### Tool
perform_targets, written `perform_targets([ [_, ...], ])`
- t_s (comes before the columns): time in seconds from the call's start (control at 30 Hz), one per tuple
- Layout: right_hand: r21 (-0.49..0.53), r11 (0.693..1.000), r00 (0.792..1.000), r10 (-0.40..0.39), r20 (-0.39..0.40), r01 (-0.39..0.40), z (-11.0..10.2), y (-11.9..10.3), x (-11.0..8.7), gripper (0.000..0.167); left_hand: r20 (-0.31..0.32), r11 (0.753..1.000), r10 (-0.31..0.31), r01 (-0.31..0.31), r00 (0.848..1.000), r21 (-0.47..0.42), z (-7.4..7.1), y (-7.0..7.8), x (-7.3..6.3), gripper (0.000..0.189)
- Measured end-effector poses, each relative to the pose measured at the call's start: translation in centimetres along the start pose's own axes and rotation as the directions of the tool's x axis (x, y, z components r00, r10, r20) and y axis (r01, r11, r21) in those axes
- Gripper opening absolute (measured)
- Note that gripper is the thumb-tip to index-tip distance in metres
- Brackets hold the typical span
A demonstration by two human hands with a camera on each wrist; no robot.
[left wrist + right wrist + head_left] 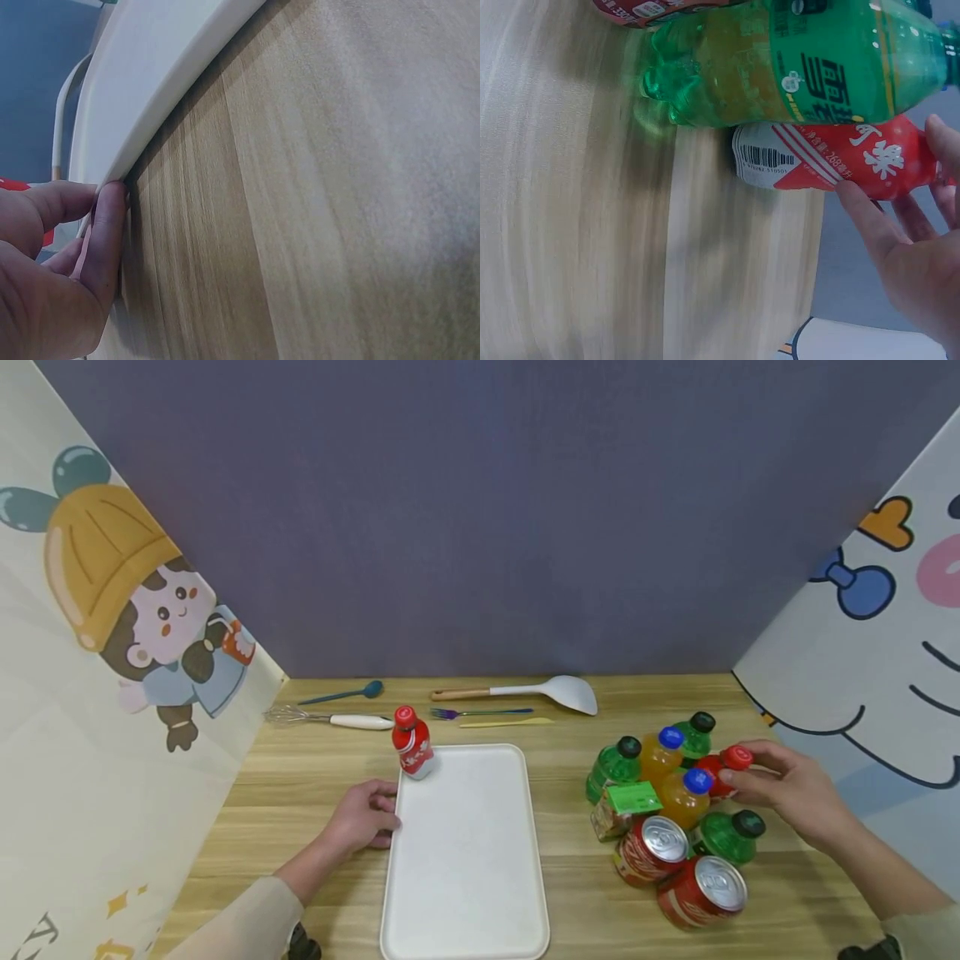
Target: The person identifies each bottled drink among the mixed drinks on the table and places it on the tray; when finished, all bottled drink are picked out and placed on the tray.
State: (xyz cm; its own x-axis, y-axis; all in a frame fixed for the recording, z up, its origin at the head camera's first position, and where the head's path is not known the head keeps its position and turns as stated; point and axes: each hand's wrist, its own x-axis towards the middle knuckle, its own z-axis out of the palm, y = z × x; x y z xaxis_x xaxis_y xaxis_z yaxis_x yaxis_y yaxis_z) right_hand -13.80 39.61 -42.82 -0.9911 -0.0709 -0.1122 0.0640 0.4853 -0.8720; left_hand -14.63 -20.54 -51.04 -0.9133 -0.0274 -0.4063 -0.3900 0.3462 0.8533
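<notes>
My left hand (362,815) pinches the left rim of a white tray (465,860), thumb on one side and fingers on the other, as the left wrist view shows. On the tray's far left corner stands a red-labelled cola bottle (413,748). Over at the right, my right hand (798,792) grips a second red cola bottle (847,159) around its upper part. That bottle stands at the right side of a drinks group. A green soda bottle (780,67) is right beside it in the right wrist view, hiding part of its label.
Packed close are green bottles (613,768), orange drinks with blue caps (660,755), a small green-topped carton (626,806) and red cans (651,852). Along the back lie a whisk (360,721), blue spoon (341,695), spatula (570,693), fork (487,713) and yellow knife (506,722). Walls border the table.
</notes>
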Motion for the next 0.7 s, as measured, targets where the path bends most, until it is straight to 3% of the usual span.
perform_targets([
  [0.43,-0.045,0.995,0.993,-0.092,-0.07,0.089,-1.9,-2.1,-0.3,0.037,0.007,1.0,0.008,-0.008,1.0,0.006,-0.1,0.2,-0.2,0.059],
  [0.57,-0.103,0.989,0.983,-0.122,-0.134,0.109,-2.3,-3.4,-0.4,0.038,0.011,1.0,0.004,-0.004,1.0,-0.002,-0.1,0.3,-0.1,0.059],
  [0.7,-0.195,0.979,0.98,-0.102,-0.173,0.068,-2.7,-4.8,-0.7,0.048,0.016,1.0,0.0,0.0,1.0,-0.003,0.0,0.3,-0.1,0.059],
])
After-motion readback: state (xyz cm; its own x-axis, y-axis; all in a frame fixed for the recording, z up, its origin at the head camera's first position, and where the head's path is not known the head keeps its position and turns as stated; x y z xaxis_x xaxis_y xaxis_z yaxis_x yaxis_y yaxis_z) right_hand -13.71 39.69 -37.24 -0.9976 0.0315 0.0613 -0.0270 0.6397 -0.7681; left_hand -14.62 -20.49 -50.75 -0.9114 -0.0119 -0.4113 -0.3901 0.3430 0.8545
